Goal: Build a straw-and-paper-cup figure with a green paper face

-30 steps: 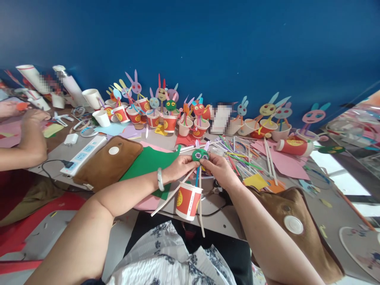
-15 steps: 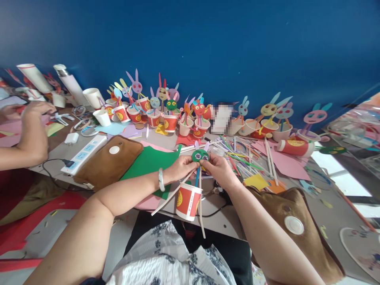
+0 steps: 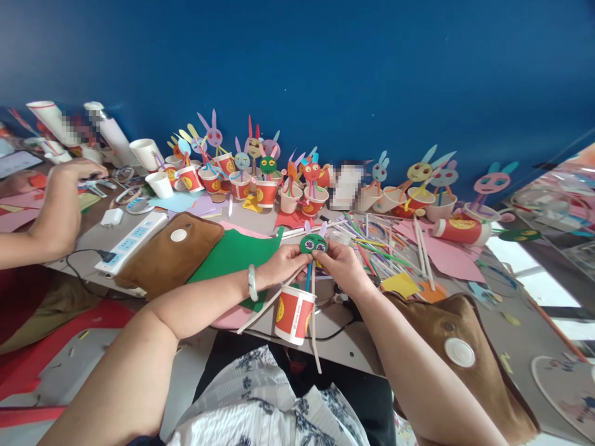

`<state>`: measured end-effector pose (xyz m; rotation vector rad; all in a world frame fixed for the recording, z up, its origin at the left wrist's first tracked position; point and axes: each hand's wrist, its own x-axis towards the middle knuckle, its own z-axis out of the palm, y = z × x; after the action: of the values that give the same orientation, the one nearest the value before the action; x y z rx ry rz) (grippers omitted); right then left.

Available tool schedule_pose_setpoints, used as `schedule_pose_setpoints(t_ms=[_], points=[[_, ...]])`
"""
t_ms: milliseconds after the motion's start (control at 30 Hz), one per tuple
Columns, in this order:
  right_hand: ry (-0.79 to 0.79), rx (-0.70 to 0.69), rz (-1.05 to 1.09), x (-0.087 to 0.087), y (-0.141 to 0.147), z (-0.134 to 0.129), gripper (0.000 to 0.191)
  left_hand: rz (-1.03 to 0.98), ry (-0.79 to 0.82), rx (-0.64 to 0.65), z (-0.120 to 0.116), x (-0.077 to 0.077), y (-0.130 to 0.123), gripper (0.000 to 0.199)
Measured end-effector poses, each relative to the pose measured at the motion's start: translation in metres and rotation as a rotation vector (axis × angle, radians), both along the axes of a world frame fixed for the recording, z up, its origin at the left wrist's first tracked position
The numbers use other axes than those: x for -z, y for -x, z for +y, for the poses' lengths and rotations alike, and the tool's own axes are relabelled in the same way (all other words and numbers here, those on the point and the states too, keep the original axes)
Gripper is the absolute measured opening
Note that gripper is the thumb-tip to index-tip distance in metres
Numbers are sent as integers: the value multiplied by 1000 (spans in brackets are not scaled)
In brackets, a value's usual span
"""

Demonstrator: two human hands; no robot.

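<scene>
Between my two hands is a round green paper rabbit head [image 3: 313, 243] with pale purple ears and white spiral eyes. My left hand [image 3: 284, 265] pinches its left edge, and my right hand [image 3: 344, 265] pinches the right edge with the thumb near an eye. Below the head, a blue stick [image 3: 308, 277] runs down into a red and white paper cup [image 3: 294, 314], which hangs tilted over the table's front edge. Two long pale strips, one a white strip [image 3: 314, 337], dangle on either side of the cup. Their upper ends are hidden by my fingers.
Several finished paper rabbits in cups [image 3: 266, 192] line the blue wall. Loose coloured sticks [image 3: 372, 238] and a pink sheet [image 3: 453, 254] lie right of centre. Brown cushions [image 3: 174, 251], green paper [image 3: 237, 257] and a power strip [image 3: 134, 238] are around. A co-worker's arm [image 3: 58, 207] is at left.
My hands keep the same grip on the rabbit head. The hanging cup has turned and swung very slightly left. At the left, the co-worker's arm has shifted right.
</scene>
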<state>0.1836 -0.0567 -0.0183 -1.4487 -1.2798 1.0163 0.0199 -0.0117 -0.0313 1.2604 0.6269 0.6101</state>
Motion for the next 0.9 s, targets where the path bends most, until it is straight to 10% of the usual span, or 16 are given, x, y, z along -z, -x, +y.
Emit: schedule_pose_setpoints(t_ms=[900], points=[[-25,-20,23,-9,2,-2,20,3,49,-25,-5,-6,0,24]])
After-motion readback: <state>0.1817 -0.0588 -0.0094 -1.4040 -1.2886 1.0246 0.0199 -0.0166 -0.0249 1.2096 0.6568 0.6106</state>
